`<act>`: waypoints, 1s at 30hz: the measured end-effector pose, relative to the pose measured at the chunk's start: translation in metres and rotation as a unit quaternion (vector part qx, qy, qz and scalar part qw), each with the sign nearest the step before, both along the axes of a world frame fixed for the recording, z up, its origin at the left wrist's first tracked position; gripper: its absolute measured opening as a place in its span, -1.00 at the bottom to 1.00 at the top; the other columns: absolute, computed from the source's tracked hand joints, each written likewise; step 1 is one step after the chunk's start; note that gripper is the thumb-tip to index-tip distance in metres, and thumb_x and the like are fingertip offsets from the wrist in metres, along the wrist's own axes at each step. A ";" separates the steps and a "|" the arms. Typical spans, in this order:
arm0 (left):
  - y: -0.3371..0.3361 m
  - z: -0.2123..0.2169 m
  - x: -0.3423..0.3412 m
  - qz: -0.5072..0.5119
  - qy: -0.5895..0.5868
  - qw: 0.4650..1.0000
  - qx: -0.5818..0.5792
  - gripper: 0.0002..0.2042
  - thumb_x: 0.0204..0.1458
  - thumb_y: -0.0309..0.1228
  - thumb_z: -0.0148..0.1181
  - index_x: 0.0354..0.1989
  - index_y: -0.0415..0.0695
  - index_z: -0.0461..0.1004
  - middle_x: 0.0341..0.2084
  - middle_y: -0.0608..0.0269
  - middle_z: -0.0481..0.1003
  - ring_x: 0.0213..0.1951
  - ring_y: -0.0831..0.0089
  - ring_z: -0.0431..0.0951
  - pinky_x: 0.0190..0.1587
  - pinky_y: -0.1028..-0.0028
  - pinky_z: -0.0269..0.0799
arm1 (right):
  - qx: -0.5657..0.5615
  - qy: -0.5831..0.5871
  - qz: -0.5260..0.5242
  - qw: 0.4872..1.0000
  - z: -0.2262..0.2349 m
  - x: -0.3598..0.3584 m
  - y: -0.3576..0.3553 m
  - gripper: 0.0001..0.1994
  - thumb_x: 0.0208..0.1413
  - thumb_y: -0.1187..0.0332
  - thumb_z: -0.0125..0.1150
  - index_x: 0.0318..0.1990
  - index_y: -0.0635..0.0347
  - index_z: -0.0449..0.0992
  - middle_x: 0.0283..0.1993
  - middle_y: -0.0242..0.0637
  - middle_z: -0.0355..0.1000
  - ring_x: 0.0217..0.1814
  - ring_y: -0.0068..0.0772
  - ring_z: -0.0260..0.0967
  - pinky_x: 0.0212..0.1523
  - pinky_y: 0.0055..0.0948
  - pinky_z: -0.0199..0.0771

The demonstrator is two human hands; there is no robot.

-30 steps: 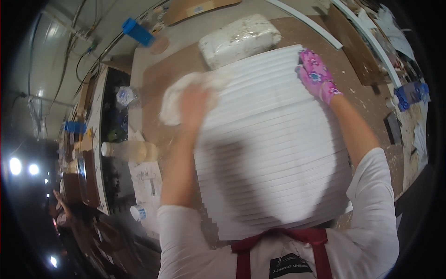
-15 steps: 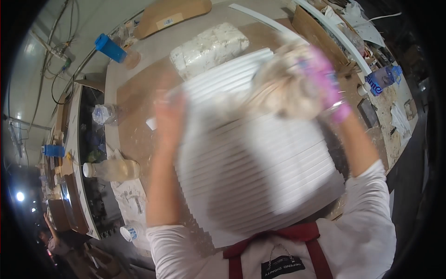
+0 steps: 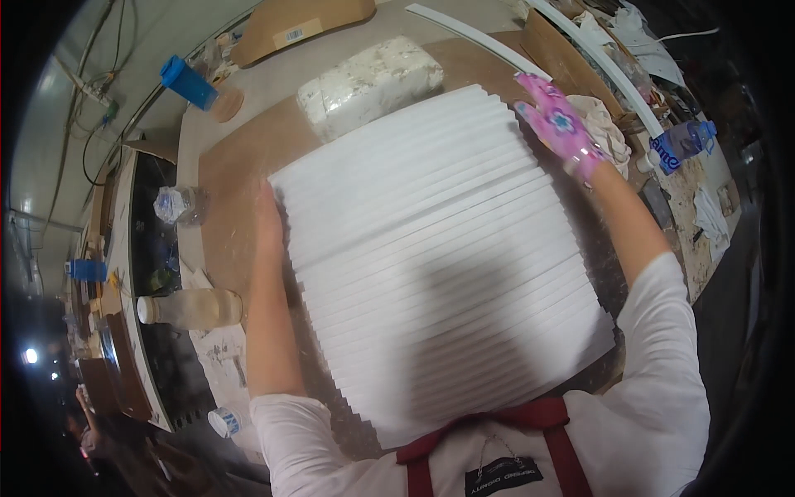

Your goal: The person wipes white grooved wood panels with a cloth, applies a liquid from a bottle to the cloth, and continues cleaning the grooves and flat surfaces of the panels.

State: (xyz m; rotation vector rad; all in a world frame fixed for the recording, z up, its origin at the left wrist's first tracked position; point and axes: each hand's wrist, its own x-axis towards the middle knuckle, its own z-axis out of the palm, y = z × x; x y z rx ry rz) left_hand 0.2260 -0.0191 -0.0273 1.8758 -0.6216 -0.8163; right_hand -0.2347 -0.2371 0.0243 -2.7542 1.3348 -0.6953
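A wide layer of overlapping white strips [image 3: 431, 248] with stepped side edges covers the middle of the table in front of me. At its far left corner my bare left hand [image 3: 269, 215] lies along the edge, fingers stretched out and partly hidden by the angle. My right hand [image 3: 563, 128], in a pink flowered glove, is at the far right edge with fingers extended and thumb apart. A crumpled cream cloth [image 3: 611, 137] lies just right of the glove, outside its fingers.
Beyond the strips sits a plastic-wrapped white block [image 3: 370, 83]. At the left stand a bottle of cloudy liquid [image 3: 199, 308], a blue-topped shaker [image 3: 189, 83] and a clear plastic bottle [image 3: 178, 205]. A large blue-labelled bottle [image 3: 683, 145] and long white strips [image 3: 476, 37] lie at the right and back.
My right hand has let go of the cloth, which was over the strips and now lies to the right. Both hands have moved to the sides of the strips, and the far strips look shifted.
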 end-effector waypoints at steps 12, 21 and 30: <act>-0.025 0.010 -0.020 -0.167 -0.497 0.852 0.016 -0.56 0.14 -0.12 0.04 -0.03 -0.29 0.44 -0.09 -0.18 0.44 -0.01 -0.09 0.37 0.08 0.14 0.23 | 0.318 -0.196 0.082 0.924 -0.060 0.050 -0.056 -0.42 0.29 0.04 -0.08 0.37 0.07 0.05 0.40 -0.22 0.07 0.39 -0.28 0.07 0.34 -0.44 0.03; 0.006 0.017 -0.043 -0.246 -0.383 0.890 0.039 -0.55 0.16 -0.12 0.03 -0.01 -0.30 0.42 -0.12 -0.18 0.45 -0.05 -0.10 0.38 0.07 0.13 0.23 | 0.255 0.004 0.088 0.963 -0.045 0.015 -0.009 -0.46 0.27 -0.02 -0.18 0.28 0.09 0.21 0.33 -0.17 0.16 0.36 -0.11 0.11 0.34 -0.31 0.08; 0.006 0.001 -0.047 -0.219 -0.471 0.854 0.012 -0.54 0.17 -0.11 0.01 0.03 -0.29 0.40 -0.01 -0.13 0.38 0.03 -0.07 0.31 0.14 0.14 0.17 | 0.004 0.019 0.045 0.999 -0.016 -0.032 -0.002 -0.43 0.23 0.01 -0.10 0.30 0.12 0.14 0.26 -0.01 0.20 0.32 0.01 0.11 0.33 -0.21 0.08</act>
